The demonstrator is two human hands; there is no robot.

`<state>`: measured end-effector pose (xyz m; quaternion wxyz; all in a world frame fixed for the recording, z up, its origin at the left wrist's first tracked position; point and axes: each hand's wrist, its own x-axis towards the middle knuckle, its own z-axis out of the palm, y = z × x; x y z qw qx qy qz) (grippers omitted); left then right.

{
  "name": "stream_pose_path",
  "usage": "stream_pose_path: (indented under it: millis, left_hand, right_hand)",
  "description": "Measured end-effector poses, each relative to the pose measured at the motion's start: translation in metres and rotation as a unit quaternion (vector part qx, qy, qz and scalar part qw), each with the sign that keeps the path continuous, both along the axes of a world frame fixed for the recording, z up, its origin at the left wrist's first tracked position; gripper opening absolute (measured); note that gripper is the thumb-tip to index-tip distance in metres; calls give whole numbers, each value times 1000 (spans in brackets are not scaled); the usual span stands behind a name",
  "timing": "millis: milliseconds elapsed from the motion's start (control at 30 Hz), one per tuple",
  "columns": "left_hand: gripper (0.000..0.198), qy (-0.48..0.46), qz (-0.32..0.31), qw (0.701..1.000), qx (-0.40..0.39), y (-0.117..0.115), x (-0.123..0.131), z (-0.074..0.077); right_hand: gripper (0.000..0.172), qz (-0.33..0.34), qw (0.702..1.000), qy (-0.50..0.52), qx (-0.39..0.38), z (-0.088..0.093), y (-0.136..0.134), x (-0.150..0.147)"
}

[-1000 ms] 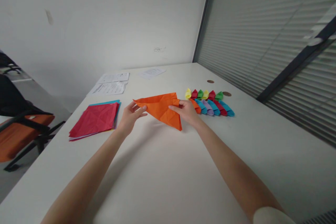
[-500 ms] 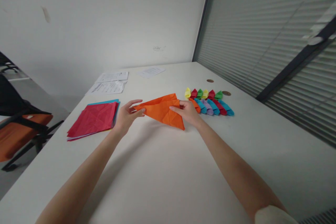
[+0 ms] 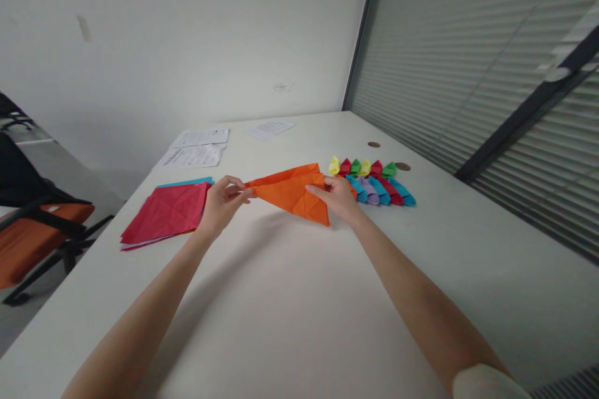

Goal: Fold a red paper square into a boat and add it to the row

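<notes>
An orange sheet of paper (image 3: 292, 192), creased and folded over, hangs above the white table between my hands. My left hand (image 3: 225, 201) pinches its narrow left corner between thumb and fingers. At the wider right side, my right hand (image 3: 336, 196) grips the edge, thumb in front and fingers behind. Just beyond my right hand lie two rows of small folded paper pieces (image 3: 372, 190) in blue, purple, red, green, yellow and orange; my hand partly hides an orange one. Left of my left hand is a stack of creased sheets (image 3: 163, 215), red on top.
Printed papers (image 3: 196, 154) lie at the table's far left, and another printed sheet (image 3: 270, 129) near the wall. Two round brown spots (image 3: 402, 166) mark the right side of the table. An orange-seated chair (image 3: 47, 224) stands off the left edge; window blinds (image 3: 468, 87) border the right.
The orange paper is stretched a little straighter, its left corner now drawn to a narrower point. My left hand's fingers have closed in on that corner; my right hand has shifted slightly right.
</notes>
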<state>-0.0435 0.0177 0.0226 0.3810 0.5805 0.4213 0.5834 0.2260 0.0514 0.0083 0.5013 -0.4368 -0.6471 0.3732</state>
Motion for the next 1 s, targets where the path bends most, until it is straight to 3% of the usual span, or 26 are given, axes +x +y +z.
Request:
stream_pose_path:
  millis: [200, 467, 633, 833, 1000]
  left_hand:
    - [33, 10, -12, 1000, 10, -3, 0, 2]
    - [34, -10, 17, 1000, 18, -8, 3, 8]
    - [32, -34, 37, 998, 32, -6, 1, 5]
    - [48, -133, -17, 990, -43, -9, 9, -1]
    - [27, -163, -36, 983, -71, -11, 19, -1]
  right_hand:
    - [29, 24, 996, 11, 87, 9, -5, 0]
    - [37, -24, 997, 60, 39, 8, -4, -2]
    - [63, 13, 992, 126, -15, 13, -6, -4]
    - [42, 4, 986, 156, -54, 13, -7, -9]
    - [40, -9, 987, 149, -58, 9, -6, -10]
